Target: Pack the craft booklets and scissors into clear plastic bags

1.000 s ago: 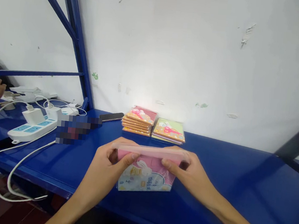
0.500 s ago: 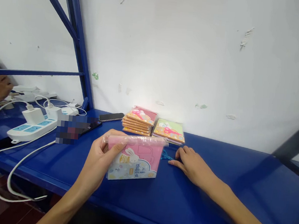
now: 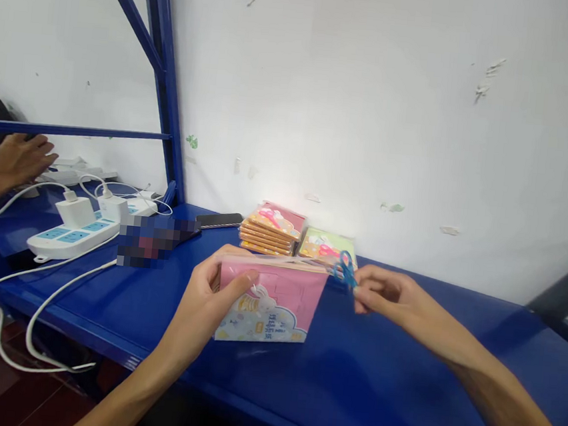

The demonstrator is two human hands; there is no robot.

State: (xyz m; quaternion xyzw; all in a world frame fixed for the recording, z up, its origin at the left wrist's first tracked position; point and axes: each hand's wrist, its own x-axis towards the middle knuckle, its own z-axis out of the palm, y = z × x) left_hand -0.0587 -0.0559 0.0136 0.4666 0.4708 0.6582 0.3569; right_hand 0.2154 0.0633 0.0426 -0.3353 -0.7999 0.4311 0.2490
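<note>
My left hand [image 3: 219, 290] grips a pink paper booklet [image 3: 274, 312] in a clear plastic sleeve, thumb on the front and fingers behind. The booklet stands upright above the table, with a white rabbit and printed characters on its cover. To its right, my right hand [image 3: 381, 293] pinches a small pair of blue scissors [image 3: 343, 269], slightly blurred, close to the sleeve's top right corner. I cannot tell whether the scissors touch the sleeve. Behind the booklet lie a stack of wrapped booklets [image 3: 269, 232] with pink scissors on top and a green-topped packet [image 3: 328, 244].
On the blue table [image 3: 398, 385] at left are a white power strip [image 3: 75, 240] with chargers and cables, and a partly blurred-out phone [image 3: 186, 234]. Another phone [image 3: 219, 220] lies by the wall. Another person's hand [image 3: 25, 161] is beyond the blue frame [image 3: 167, 94].
My right hand has picked the blue scissors up off the table and brought them up beside the booklet's top corner. My left hand still holds the booklet. The view has shifted slightly.
</note>
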